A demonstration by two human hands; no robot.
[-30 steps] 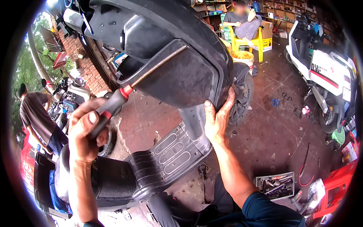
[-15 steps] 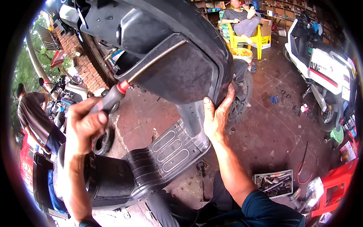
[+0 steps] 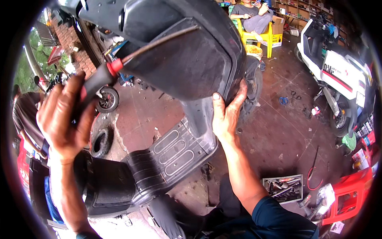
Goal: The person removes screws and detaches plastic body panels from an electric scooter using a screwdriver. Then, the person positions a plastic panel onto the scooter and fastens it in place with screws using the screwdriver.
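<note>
A long screwdriver (image 3: 97,81) with a grey and red handle is in my left hand (image 3: 63,119), its fingers curled round the handle. The shaft slants up to the right across the dark inner front panel (image 3: 187,65) of a black scooter. Its tip lies by the panel's upper edge; I cannot tell whether it touches. My right hand (image 3: 227,117) grips the lower right edge of the scooter's front body, thumb on the near face and fingers round the outer side. Below is the scooter's ribbed footboard (image 3: 175,149).
A metal tray (image 3: 283,189) of sockets and tools lies on the floor at lower right, beside a red plastic stool (image 3: 348,195). A white scooter (image 3: 344,75) stands at right. Someone sits in a yellow chair (image 3: 269,40); another person (image 3: 30,115) stands at far left. A loose tyre (image 3: 102,142) lies left.
My left hand and the screwdriver handle have moved left, with the fingers shifted on the handle. The right hand keeps its hold. The whole view has shifted slightly.
</note>
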